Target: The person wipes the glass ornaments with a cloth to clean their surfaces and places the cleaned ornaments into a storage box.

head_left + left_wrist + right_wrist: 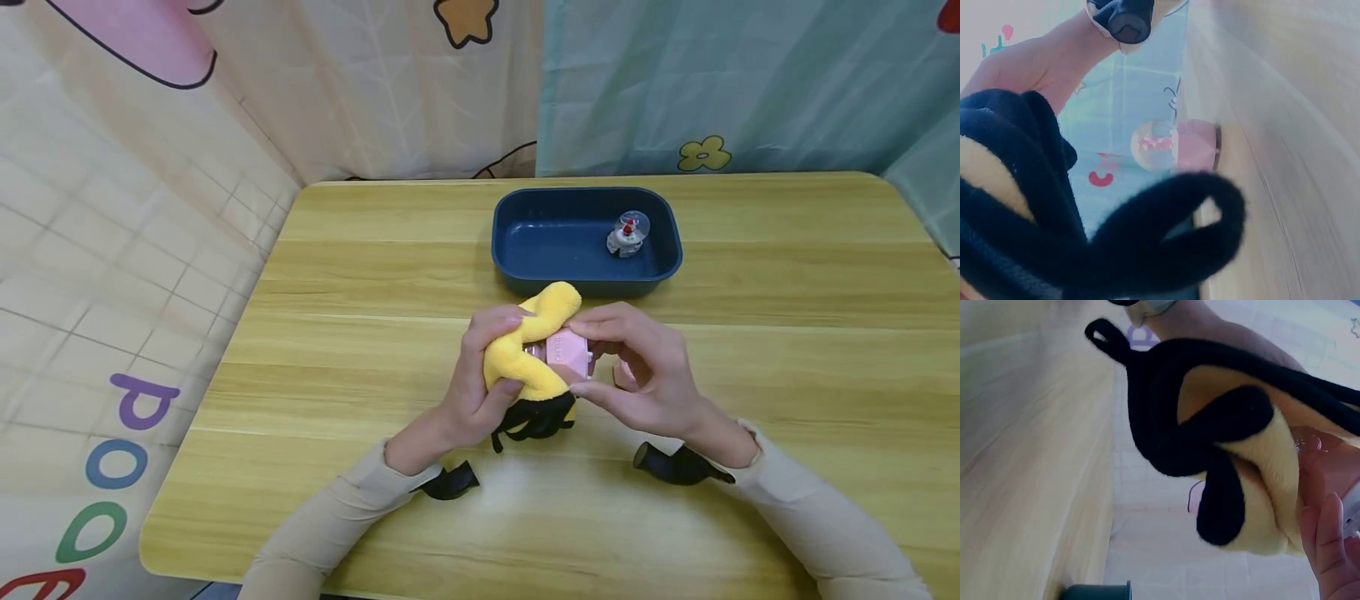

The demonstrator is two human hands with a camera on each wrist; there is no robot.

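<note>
My left hand (480, 375) grips a yellow cloth (517, 358) with black edging, bunched around a small snow globe. The globe's faceted pink base (567, 354) sticks out of the cloth, and my right hand (648, 367) pinches it between thumb and fingers. Most of its clear dome is hidden by the cloth. A second snow globe (1194, 145), also with a pink base, stands on the table beyond the right hand. In the right wrist view the cloth's black loop (1107, 340) hangs free and fingers (1329, 544) touch the pink base.
A dark blue bin (577, 287) stands behind the hands on the wooden table (360, 333). Inside it, toward the right, lies a small clear globe (628, 235) with white and red parts. Printed curtains (420, 92) hang along the back and left.
</note>
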